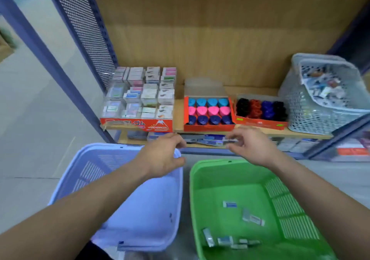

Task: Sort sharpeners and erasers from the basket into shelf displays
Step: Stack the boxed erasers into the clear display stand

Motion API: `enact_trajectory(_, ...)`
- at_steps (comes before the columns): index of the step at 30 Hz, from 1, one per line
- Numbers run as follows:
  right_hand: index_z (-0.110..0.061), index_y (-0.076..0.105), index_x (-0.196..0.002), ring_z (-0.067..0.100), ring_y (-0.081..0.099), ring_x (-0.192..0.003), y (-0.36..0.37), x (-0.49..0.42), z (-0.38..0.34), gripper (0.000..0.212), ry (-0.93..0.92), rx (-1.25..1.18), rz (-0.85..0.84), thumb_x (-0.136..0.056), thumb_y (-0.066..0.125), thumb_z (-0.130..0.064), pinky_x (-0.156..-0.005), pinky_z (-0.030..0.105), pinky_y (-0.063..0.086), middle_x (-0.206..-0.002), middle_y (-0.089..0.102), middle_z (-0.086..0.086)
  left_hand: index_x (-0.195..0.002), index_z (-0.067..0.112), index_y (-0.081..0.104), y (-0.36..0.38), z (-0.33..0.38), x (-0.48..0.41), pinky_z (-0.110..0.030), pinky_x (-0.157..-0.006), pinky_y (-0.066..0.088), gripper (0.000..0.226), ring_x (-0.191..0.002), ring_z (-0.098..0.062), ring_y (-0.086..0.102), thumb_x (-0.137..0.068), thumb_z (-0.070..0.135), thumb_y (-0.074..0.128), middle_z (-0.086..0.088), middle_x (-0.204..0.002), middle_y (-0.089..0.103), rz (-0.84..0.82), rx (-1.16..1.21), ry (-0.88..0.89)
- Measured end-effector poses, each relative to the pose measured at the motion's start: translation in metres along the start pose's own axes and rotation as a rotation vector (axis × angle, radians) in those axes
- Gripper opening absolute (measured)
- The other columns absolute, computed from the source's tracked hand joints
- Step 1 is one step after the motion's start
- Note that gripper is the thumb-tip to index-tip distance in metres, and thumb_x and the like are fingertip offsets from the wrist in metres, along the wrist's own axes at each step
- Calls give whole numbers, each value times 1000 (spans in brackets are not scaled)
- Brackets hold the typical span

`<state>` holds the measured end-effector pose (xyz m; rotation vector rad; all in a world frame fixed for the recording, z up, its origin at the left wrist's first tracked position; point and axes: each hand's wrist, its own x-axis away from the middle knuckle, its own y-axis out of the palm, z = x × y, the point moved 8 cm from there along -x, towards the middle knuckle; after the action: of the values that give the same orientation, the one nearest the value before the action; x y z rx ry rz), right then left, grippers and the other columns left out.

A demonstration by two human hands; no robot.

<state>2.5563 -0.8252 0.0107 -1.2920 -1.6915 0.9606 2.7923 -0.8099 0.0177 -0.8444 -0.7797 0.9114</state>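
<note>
A wooden shelf (220, 39) fills the upper view, its board carrying the displays. On the floor in front of it stand two baskets side by side: a lavender basket (96, 149) at the left and a green basket (220, 179) at the right. A grey basket (300, 109) holding a jumble of small packets sits at the right end of the shelf board. At the left end is a red-fronted eraser display box (138, 99), stacked with wrapped erasers. Just beside it is a sharpener box (208, 110) with teal, pink and navy rows, then a second sharpener box (260, 109) in black, red and blue. The left hand (162, 155) hovers above the lavender basket's far rim, fingers loosely curled with nothing seen in them. The right hand (252, 147) reaches toward the lower shelf edge; its fingers (236, 137) are bent, but blur hides whether they grasp anything. A few loose erasers (229, 204) lie on the green basket's floor.
</note>
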Motion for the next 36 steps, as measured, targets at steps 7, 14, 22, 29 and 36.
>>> enact_trajectory(7,-17,70,-122,17,65,-103,53,93,142,34,216,4,-209,-91,71,-31,-89,27,46,-119,71,0,-131,18,55,175,95,0,-26,-92,43,45,-105,-15,53,-92,38,67,-1,-128,56,-272,68,57)
enact_trajectory(14,-16,52,-142,26,58,-122,181,94,192,57,217,11,-550,-90,71,-31,-98,29,43,-134,63,9,-141,17,47,303,58,-32,-38,-106,45,60,-121,-25,54,-89,35,72,-7,-138,52,-365,106,-256)
enact_trajectory(22,-23,45,-138,30,57,-116,277,96,227,74,215,114,-661,-77,82,-41,-96,42,51,-132,50,8,-140,34,49,393,30,-67,-40,-111,41,59,-125,-25,44,-88,25,74,-3,-139,41,-228,191,-414)
enact_trajectory(29,-24,57,-116,26,61,-103,292,92,233,32,192,112,-648,-87,69,-30,-86,35,53,-116,64,2,-114,24,59,393,30,-76,-35,-93,47,30,-109,-21,52,-88,29,73,0,-118,57,-172,59,-249)
enact_trajectory(36,-21,62,-102,21,58,-95,283,105,238,20,265,-22,-539,-88,75,-29,-80,30,46,-109,58,2,-118,25,54,401,32,-53,-34,-90,51,26,-97,-23,63,-95,19,67,-1,-113,69,-311,363,-469)
